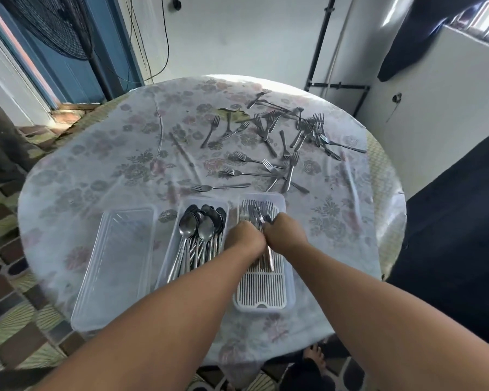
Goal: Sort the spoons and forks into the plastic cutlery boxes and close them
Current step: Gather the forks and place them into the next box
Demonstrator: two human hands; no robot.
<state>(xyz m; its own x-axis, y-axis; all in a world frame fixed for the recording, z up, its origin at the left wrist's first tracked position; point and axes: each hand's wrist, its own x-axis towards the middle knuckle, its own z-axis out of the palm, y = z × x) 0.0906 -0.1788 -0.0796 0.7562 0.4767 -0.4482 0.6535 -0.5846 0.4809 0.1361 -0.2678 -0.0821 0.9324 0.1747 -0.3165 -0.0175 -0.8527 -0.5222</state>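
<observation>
Both hands meet over the fork box: my left hand and right hand curl around forks in the box, likely squaring them. Spoons fill the middle box; loose forks wait beyond, on the table.

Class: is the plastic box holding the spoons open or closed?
Open: the spoon box has no lid on it, and the spoons lie uncovered inside.

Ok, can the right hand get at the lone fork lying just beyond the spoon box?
Probably yes, once freed. The right hand is busy gripping forks in the fork box, beside the left hand. The lone fork lies flat on open tablecloth just past the spoon box, nothing over it.
</observation>
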